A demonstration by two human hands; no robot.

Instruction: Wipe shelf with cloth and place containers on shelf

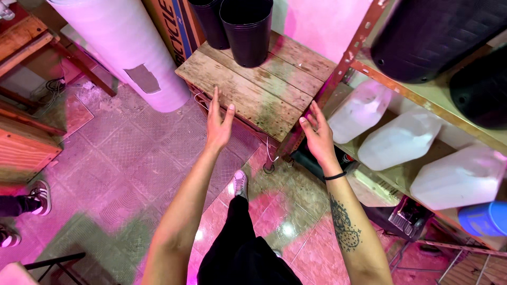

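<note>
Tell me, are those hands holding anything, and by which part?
Nothing is held. The left hand and right hand are both open and empty, fingers spread, raised in front of the worn wooden table where black plastic pots stand.

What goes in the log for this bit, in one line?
left hand: open, empty | right hand: open, empty | nearest: wooden table | on table: black pots

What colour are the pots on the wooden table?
Black pots, seen in the head view, beyond the open left hand.
</note>
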